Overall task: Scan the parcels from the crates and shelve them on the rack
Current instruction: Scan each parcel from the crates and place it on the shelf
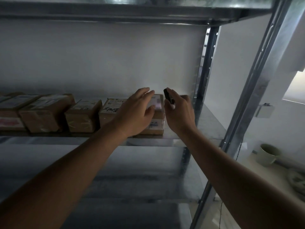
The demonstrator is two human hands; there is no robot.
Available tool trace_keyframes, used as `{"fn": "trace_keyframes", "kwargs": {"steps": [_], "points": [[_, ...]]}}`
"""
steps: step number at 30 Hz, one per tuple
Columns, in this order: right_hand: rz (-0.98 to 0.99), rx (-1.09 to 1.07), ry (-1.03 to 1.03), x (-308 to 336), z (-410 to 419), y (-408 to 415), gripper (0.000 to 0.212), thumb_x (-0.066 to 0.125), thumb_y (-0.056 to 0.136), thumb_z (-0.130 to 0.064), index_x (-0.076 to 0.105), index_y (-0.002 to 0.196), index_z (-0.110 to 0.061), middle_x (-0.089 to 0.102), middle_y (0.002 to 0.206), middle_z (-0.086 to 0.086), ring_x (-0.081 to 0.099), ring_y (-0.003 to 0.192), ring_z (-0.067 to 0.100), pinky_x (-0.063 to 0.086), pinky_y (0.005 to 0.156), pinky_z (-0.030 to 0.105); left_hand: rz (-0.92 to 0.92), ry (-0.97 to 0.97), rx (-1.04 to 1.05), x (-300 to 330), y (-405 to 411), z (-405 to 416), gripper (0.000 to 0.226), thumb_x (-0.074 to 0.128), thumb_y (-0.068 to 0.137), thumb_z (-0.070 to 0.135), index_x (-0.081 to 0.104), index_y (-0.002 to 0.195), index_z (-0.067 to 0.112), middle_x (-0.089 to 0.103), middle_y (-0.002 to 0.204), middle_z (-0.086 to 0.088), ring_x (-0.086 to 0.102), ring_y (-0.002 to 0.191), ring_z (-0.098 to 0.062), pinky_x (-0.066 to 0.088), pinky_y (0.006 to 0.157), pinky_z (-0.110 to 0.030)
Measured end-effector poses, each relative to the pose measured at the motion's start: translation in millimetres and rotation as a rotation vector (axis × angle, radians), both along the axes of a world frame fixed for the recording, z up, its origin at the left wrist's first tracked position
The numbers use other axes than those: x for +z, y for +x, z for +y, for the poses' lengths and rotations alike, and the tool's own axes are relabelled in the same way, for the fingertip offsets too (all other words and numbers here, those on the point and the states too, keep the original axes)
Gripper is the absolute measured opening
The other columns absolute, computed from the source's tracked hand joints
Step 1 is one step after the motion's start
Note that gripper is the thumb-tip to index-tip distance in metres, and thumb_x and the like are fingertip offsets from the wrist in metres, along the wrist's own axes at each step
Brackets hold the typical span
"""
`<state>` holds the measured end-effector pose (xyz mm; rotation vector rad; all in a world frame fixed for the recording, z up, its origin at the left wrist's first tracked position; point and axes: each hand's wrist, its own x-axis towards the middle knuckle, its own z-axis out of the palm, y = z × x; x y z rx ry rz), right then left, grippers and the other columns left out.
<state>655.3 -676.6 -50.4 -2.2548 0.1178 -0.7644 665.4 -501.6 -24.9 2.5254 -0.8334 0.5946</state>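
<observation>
Parcels sit in a row on the middle shelf [194,129] of a metal rack [247,90], all brown cardboard boxes with labels on top. The rightmost parcel [156,124] stands near the right end of the shelf, with bare shelf beyond it up to the rear post [208,63]. To its left is a second box [110,111] with dark handwriting on its top, touching or nearly touching it. Further left come a third box [82,116], a fourth [44,113] turned slightly askew, and a fifth [9,113] at the frame's edge with a pink patch on its front.

The left hand [138,111] lies over the top of the rightmost parcel, fingers straight and spread, thumb out to the right; whether the palm presses the box or hangs just above it cannot be told. The right hand [179,111] is just beside that parcel's right edge, fingers and thumb curled round a small black scanner [168,97] whose upper end pokes out above the fist. A pale glowing patch shows on the label [157,103] beside the left thumb.

Below is another shelf [99,162], dim and blurred. Right of the rack, on a light surface, stands a pale green cup [268,154].
</observation>
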Motion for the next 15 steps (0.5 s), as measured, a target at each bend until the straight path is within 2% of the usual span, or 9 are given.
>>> {"fn": "trace_keyframes", "kwargs": {"steps": [3, 7, 9, 15], "points": [[0.001, -0.051, -0.081, -2.9, 5.1, -25.6, 0.053, 0.054, 0.11, -0.034, 0.041, 0.161, -0.038, 0.049, 0.147, 0.01, 0.058, 0.118, 0.028, 0.048, 0.109, 0.046, -0.024, 0.078, -0.005, -0.6, -15.7, 8.4, 0.061, 0.05, 0.109, 0.037, 0.034, 0.163, 0.015, 0.029, 0.171, -0.005, 0.032, 0.154, -0.027, 0.035, 0.122, -0.048], [0.047, -0.132, -0.102, -8.3, 11.6, -61.2, 0.052, 0.051, 0.11, -0.04, 0.039, 0.16, -0.045, 0.048, 0.15, 0.01, 0.056, 0.124, 0.036, 0.052, 0.105, 0.054, -0.038, 0.136, -0.06, -1.4, -34.0, 19.4, 0.06, 0.05, 0.108, 0.035, 0.035, 0.163, 0.015, 0.032, 0.17, -0.004, 0.031, 0.154, -0.028, 0.035, 0.122, -0.048], [0.042, -0.169, -0.1, -11.4, 15.6, -82.7, 0.051, 0.052, 0.11, -0.038, 0.041, 0.159, -0.045, 0.048, 0.15, 0.009, 0.055, 0.124, 0.036, 0.053, 0.104, 0.054, -0.047, 0.119, -0.115, -4.2, -45.0, 24.2, 0.058, 0.052, 0.107, 0.033, 0.04, 0.16, 0.013, 0.036, 0.167, -0.005, 0.037, 0.151, -0.03, 0.039, 0.119, -0.048], [0.038, -0.316, -0.122, -28.3, 40.6, -160.6, 0.051, 0.054, 0.109, -0.036, 0.044, 0.159, -0.041, 0.05, 0.15, 0.009, 0.054, 0.123, 0.032, 0.05, 0.103, 0.049, 0.001, 0.074, -0.279, -18.0, -90.5, 33.5, 0.058, 0.05, 0.108, 0.037, 0.041, 0.159, 0.013, 0.038, 0.166, -0.007, 0.037, 0.151, -0.029, 0.04, 0.119, -0.051]]}}
